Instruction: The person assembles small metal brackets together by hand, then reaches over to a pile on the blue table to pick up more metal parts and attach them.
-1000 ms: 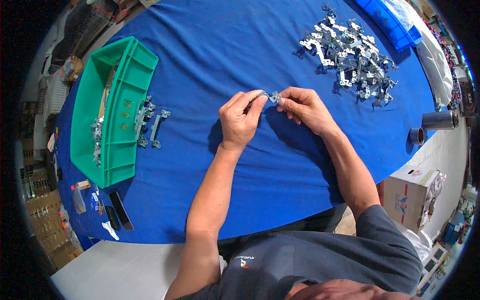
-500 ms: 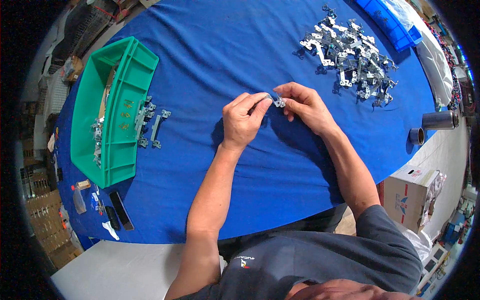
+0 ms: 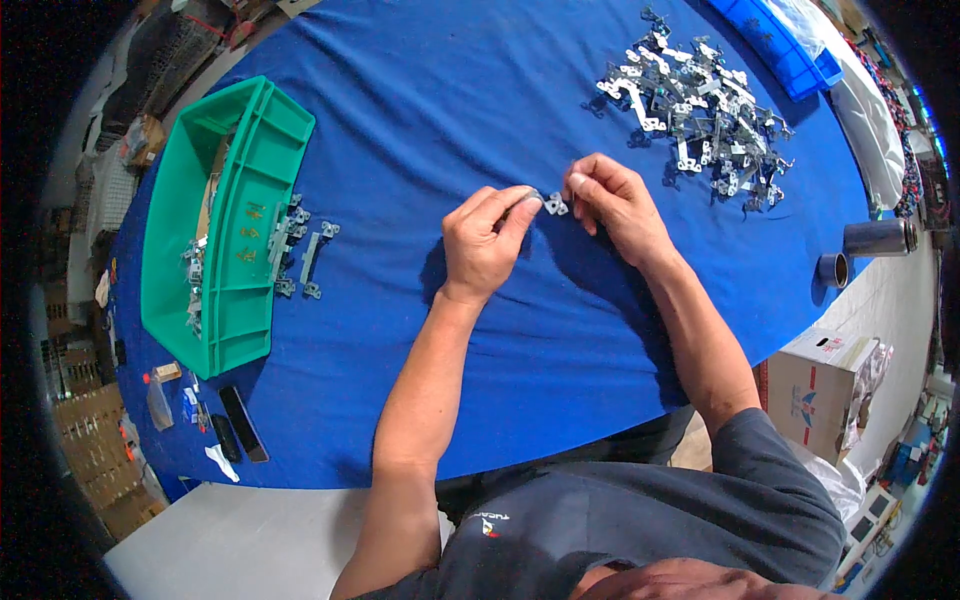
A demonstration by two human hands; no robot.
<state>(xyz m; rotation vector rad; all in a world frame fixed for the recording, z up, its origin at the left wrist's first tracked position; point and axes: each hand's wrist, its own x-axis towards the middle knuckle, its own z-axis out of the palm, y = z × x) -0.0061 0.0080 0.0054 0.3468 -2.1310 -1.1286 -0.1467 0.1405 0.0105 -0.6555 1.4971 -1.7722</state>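
Note:
A small silvery metal bracket [image 3: 555, 204] pokes out from between the thumb and fingers of my left hand [image 3: 480, 245], which pinches it above the blue cloth; most of the bracket is hidden by the fingers. Just right of its free end is my right hand [image 3: 622, 212], thumb and fingertips drawn together. Whether anything tiny is in that pinch cannot be made out. Far right lies a heap of similar metal brackets [image 3: 700, 110]. Several more brackets [image 3: 310, 260] are laid beside the green bin [image 3: 285, 145] on the left.
Metal parts lie inside the green bin. A blue tray [image 3: 775, 45] stands at the far right, with a dark metal cylinder [image 3: 878, 239] and a short tube [image 3: 832, 270] near the right edge. A phone [image 3: 244, 424] lies front left. A cardboard box [image 3: 815, 390] stands beyond the table's right edge.
My right hand has drawn slightly up and away to the right from the bracket's end, leaving a gap. My left hand keeps its grip in nearly the same place.

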